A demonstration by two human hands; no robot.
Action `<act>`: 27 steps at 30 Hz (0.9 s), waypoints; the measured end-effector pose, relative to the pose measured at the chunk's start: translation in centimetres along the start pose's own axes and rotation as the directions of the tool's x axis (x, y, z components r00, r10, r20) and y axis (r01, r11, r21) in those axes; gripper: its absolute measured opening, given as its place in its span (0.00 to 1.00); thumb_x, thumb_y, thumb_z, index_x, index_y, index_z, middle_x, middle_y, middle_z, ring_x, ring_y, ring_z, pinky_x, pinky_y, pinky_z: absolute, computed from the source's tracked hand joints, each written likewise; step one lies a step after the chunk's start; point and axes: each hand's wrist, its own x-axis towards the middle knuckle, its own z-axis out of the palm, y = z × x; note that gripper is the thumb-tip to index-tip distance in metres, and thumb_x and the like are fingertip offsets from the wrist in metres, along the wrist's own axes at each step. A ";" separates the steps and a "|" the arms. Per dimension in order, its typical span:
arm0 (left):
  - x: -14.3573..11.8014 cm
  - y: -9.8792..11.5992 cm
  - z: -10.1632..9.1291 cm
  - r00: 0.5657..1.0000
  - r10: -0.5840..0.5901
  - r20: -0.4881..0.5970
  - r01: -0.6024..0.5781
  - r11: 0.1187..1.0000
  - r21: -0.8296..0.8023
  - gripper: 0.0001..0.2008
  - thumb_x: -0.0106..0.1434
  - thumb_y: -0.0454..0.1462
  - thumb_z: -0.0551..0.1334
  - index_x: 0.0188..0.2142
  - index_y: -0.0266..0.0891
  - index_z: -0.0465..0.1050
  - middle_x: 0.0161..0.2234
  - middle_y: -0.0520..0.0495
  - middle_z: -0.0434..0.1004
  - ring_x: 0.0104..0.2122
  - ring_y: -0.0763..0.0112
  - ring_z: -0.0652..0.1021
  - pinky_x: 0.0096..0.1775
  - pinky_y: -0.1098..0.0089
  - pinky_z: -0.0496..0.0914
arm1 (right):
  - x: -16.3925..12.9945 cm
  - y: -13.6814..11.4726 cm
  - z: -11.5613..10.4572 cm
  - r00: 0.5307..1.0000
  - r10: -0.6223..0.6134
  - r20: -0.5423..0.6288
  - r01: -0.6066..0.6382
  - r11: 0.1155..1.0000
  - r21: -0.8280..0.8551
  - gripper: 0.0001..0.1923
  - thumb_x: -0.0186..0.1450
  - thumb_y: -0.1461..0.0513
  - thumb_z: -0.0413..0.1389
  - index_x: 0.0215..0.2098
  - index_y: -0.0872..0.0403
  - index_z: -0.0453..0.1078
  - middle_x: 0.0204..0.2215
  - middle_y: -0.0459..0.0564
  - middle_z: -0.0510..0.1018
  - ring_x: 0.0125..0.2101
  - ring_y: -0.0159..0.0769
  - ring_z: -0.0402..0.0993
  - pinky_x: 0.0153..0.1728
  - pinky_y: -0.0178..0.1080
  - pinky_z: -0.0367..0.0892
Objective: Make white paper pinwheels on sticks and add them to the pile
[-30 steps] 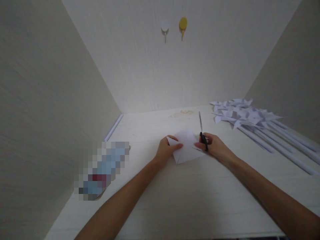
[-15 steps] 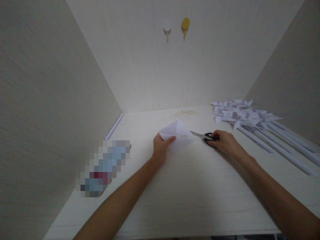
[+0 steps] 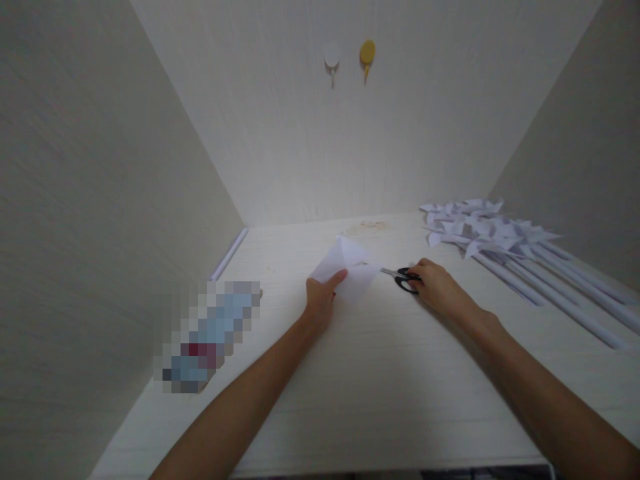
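My left hand (image 3: pixel 323 297) pinches a white sheet of paper (image 3: pixel 363 279), thumb on top and fingers hidden underneath. The sheet has creases and a slit running in from its right side. In my right hand (image 3: pixel 434 283) is a pair of scissors (image 3: pixel 400 275) with black handles, fingers in the loops. Their metal blades point left at the paper's right edge; the tips seem to be at the slit, partly hidden by the paper.
Paper pinwheels (image 3: pixel 487 230) on rolled white sticks (image 3: pixel 570 300) lie in a pile at the right. A single rolled paper stick (image 3: pixel 229 255) rests along the left wall, and a pixelated object (image 3: pixel 215 340) lies nearer. Two hooks, one yellow (image 3: pixel 367 52), are on the back wall.
The scissors have moved left to the paper's right edge, and their blades show less. The paper has turned and shifted slightly left in my left hand.
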 end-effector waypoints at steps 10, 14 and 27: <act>-1.1 0.2 0.5 0.995 -0.029 -0.094 0.020 0.995 -0.103 0.13 0.42 0.33 0.66 0.30 0.35 0.71 0.30 0.48 0.76 0.32 0.71 0.76 0.34 0.72 0.69 | -1.9 -6.5 -0.6 0.969 -0.058 -0.239 0.208 0.713 0.669 0.11 0.58 0.63 0.49 0.39 0.53 0.68 0.33 0.49 0.73 0.27 0.31 0.68 0.27 0.34 0.64; -1.8 0.2 0.8 0.996 -0.046 -0.073 0.037 0.991 -0.126 0.14 0.43 0.34 0.66 0.32 0.34 0.71 0.32 0.46 0.76 0.31 0.70 0.76 0.35 0.71 0.69 | -2.6 -8.7 1.1 0.981 -0.099 -0.164 0.191 0.601 0.776 0.11 0.56 0.64 0.52 0.37 0.51 0.71 0.30 0.48 0.76 0.28 0.31 0.69 0.29 0.36 0.66; -1.8 -0.3 1.0 0.996 -0.052 -0.072 0.044 0.994 -0.102 0.13 0.42 0.34 0.66 0.30 0.33 0.72 0.31 0.45 0.77 0.32 0.68 0.76 0.36 0.68 0.70 | -2.6 -8.3 1.8 0.986 -0.038 -0.162 0.161 0.467 0.869 0.06 0.52 0.59 0.59 0.28 0.51 0.75 0.25 0.48 0.77 0.27 0.34 0.71 0.28 0.37 0.65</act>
